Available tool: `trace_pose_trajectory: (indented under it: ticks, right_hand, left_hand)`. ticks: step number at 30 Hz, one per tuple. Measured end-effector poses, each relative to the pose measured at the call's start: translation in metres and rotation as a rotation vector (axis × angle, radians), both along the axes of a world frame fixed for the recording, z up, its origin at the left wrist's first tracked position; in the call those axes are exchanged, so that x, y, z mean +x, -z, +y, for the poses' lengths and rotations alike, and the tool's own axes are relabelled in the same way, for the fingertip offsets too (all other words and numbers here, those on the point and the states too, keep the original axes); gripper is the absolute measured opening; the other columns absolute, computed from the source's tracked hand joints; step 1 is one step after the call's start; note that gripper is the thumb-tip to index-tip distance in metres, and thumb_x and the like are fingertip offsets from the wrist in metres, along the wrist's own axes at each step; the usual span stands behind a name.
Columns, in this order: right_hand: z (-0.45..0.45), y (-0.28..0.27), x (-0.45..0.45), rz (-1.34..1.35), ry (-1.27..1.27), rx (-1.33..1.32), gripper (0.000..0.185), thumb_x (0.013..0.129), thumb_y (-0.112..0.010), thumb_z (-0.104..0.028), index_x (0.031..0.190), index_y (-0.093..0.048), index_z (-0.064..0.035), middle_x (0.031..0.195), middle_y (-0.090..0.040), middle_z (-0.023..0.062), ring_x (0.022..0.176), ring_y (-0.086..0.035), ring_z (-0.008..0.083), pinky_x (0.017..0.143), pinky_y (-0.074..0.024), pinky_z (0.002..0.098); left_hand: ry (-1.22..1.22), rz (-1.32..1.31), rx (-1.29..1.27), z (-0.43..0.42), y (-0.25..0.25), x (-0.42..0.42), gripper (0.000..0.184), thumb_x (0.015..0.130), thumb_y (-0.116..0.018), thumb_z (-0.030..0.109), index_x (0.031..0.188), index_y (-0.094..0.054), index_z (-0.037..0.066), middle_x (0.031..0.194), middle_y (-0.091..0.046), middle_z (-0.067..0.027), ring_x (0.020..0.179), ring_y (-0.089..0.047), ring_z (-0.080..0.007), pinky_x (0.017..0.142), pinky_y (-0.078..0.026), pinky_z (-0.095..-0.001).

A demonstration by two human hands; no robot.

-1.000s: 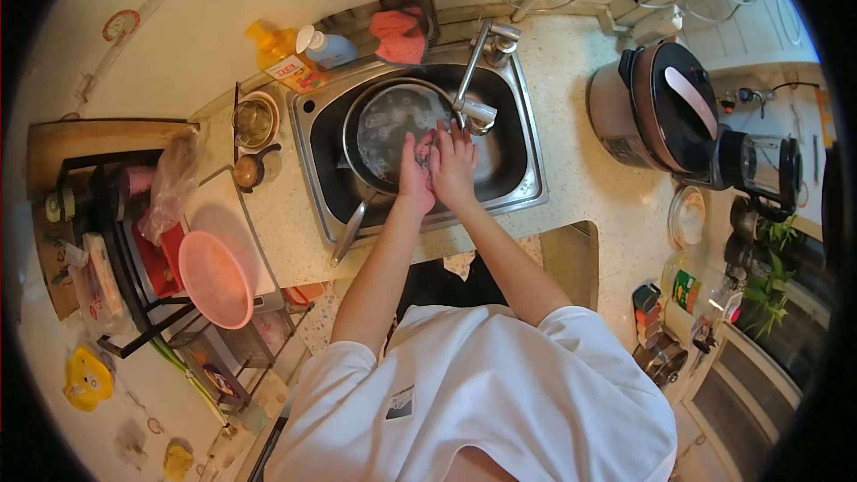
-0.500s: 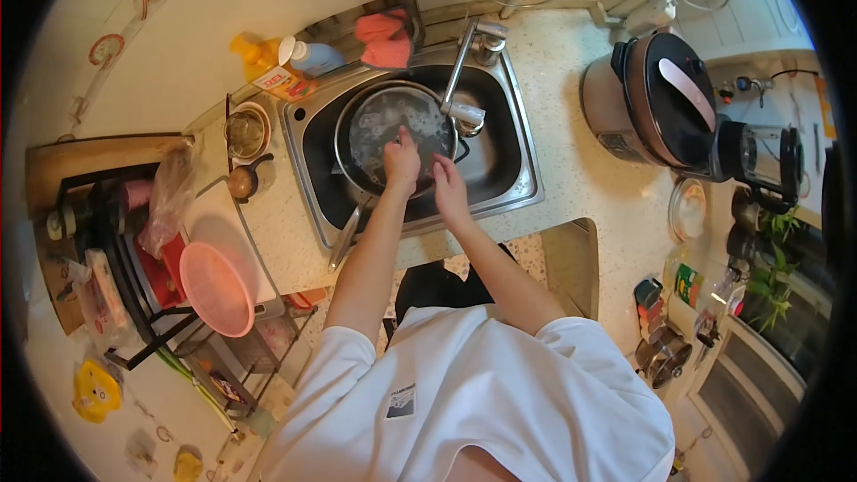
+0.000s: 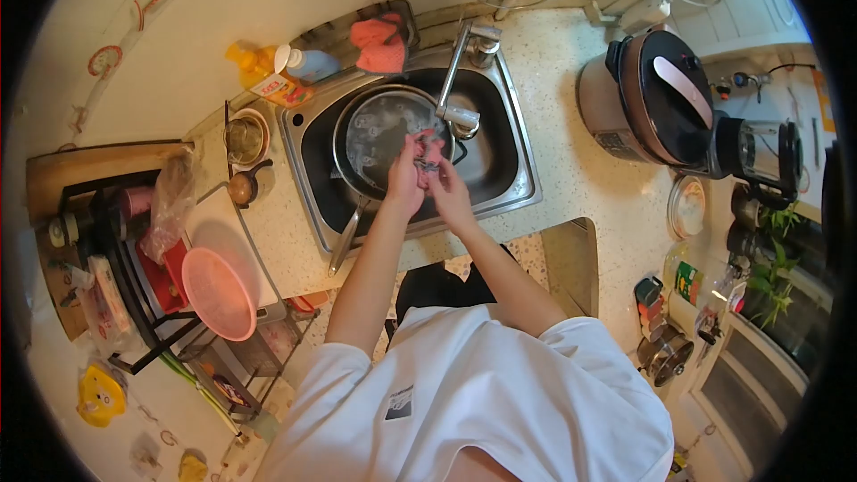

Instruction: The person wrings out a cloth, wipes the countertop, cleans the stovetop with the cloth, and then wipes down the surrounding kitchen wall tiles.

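Observation:
A pan [image 3: 370,138] of sudsy water sits in the steel sink [image 3: 500,183], its handle reaching over the front rim. At the pan's right edge, my left hand [image 3: 407,180] and my right hand [image 3: 451,194] are close together, both closed on a wet pink and grey cloth [image 3: 430,148]. The faucet [image 3: 461,116] is just beyond the cloth. Behind the sink lies another pink cloth [image 3: 378,43] on a dark rack.
Bottles [image 3: 308,64] stand behind the sink. Left are a glass bowl [image 3: 245,138], a small ladle [image 3: 244,186] and a pink basket [image 3: 218,293]. A large cooker [image 3: 643,98] and a blender [image 3: 759,156] occupy the right counter.
The pink and grey cloth, hidden half a second ago, now shows between my hands. My left hand has moved slightly down and right out of the pan's middle, and the hands have come together.

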State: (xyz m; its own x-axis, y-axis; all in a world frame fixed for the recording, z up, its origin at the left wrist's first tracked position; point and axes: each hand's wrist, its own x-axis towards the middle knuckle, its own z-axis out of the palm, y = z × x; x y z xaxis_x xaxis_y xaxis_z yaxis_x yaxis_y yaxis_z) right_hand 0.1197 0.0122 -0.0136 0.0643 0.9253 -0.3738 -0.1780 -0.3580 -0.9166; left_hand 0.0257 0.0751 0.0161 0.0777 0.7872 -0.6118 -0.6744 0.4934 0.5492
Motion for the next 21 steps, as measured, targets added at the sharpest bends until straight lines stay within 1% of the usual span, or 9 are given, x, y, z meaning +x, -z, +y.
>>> trace_pose_trajectory:
  ticks: [3,5,6,9,12,15,19,20,21]
  right_hand:
    - [-0.003,-0.009,0.027,0.187,-0.028,-0.068,0.034,0.104,-0.061,-0.011,0.135,-0.061,0.0004,0.118,-0.071,0.0095,0.107,-0.068,0.0164,0.089,-0.0568,0.0315]
    - [-0.007,-0.003,0.055,0.124,-0.18,-0.111,0.028,0.103,-0.063,-0.01,0.128,-0.065,0.0014,0.111,-0.072,0.0078,0.1,-0.068,0.0147,0.085,-0.0583,0.0311]
    - [-0.009,-0.005,0.064,0.111,-0.146,-0.068,0.019,0.104,-0.061,-0.009,0.118,-0.067,0.0017,0.105,-0.072,0.0065,0.096,-0.069,0.0143,0.085,-0.0579,0.031]
    - [-0.011,-0.007,0.096,0.132,0.026,0.005,0.016,0.106,-0.058,-0.011,0.115,-0.065,-0.0001,0.105,-0.071,0.0048,0.096,-0.068,0.0136,0.085,-0.0567,0.0302]
    - [0.002,-0.052,0.117,0.428,0.475,0.032,0.014,0.108,-0.055,-0.014,0.114,-0.061,-0.0027,0.103,-0.068,0.0021,0.093,-0.065,0.0106,0.083,-0.0543,0.0278]
    - [-0.002,-0.057,0.154,0.144,0.401,0.045,0.017,0.109,-0.055,-0.017,0.118,-0.059,-0.0041,0.103,-0.065,0.0009,0.09,-0.06,0.0085,0.079,-0.052,0.0266]
    - [-0.011,-0.089,0.172,-0.115,0.349,0.207,0.016,0.108,-0.058,-0.018,0.117,-0.062,-0.0047,0.096,-0.066,-0.0016,0.086,-0.06,0.0069,0.075,-0.05,0.0238]
    - [-0.012,-0.099,0.173,-0.204,0.31,0.222,0.016,0.108,-0.059,-0.017,0.116,-0.064,-0.0038,0.095,-0.067,-0.0007,0.085,-0.061,0.0074,0.074,-0.0504,0.0243]
    - [-0.014,-0.108,0.17,-0.292,0.271,0.235,0.016,0.107,-0.059,-0.016,0.115,-0.065,-0.0029,0.094,-0.069,0.0002,0.083,-0.061,0.0079,0.074,-0.0507,0.0248]
  left_hand:
    - [0.091,-0.072,0.099,-0.016,-0.031,-0.006,0.046,0.107,-0.056,0.03,0.146,-0.055,0.005,0.121,-0.069,-0.0091,0.097,-0.065,-0.0148,0.081,-0.054,-0.0273]
    - [0.352,0.226,0.216,-0.025,-0.035,-0.014,0.046,0.103,-0.064,0.021,0.145,-0.057,0.005,0.121,-0.07,-0.0084,0.098,-0.066,-0.0145,0.082,-0.054,-0.0287]
    - [0.482,0.376,0.275,-0.026,-0.036,-0.018,0.047,0.1,-0.068,0.016,0.145,-0.058,0.006,0.122,-0.07,-0.0081,0.098,-0.066,-0.0144,0.082,-0.055,-0.0294]
    - [0.619,0.726,0.43,-0.022,-0.023,-0.022,0.039,0.095,-0.073,0.006,0.133,-0.066,0.002,0.115,-0.072,-0.0063,0.097,-0.067,-0.0129,0.081,-0.055,-0.0281]
    - [0.422,0.725,0.329,-0.018,-0.032,-0.014,0.024,0.095,-0.072,0.008,0.118,-0.072,0.001,0.103,-0.073,-0.0034,0.09,-0.068,-0.013,0.078,-0.054,-0.0267]
    - [0.337,0.257,0.108,-0.018,-0.043,-0.006,0.022,0.094,-0.073,0.009,0.114,-0.072,0.001,0.098,-0.071,-0.0012,0.087,-0.068,-0.0129,0.077,-0.055,-0.0269]
    - [0.5,1.202,0.877,-0.025,-0.045,0.023,0.025,0.099,-0.066,0.008,0.12,-0.069,-0.003,0.119,-0.07,-0.0101,0.114,-0.065,-0.0184,0.099,-0.051,-0.0342]
    - [0.518,1.27,0.961,-0.027,-0.049,0.033,0.028,0.097,-0.064,0.005,0.123,-0.069,-0.004,0.132,-0.066,-0.0118,0.124,-0.061,-0.0208,0.107,-0.048,-0.0382]
    - [0.621,1.015,0.873,-0.029,-0.043,0.045,0.028,0.098,-0.062,0.006,0.124,-0.069,-0.002,0.136,-0.064,-0.0129,0.125,-0.061,-0.0225,0.108,-0.048,-0.0385]
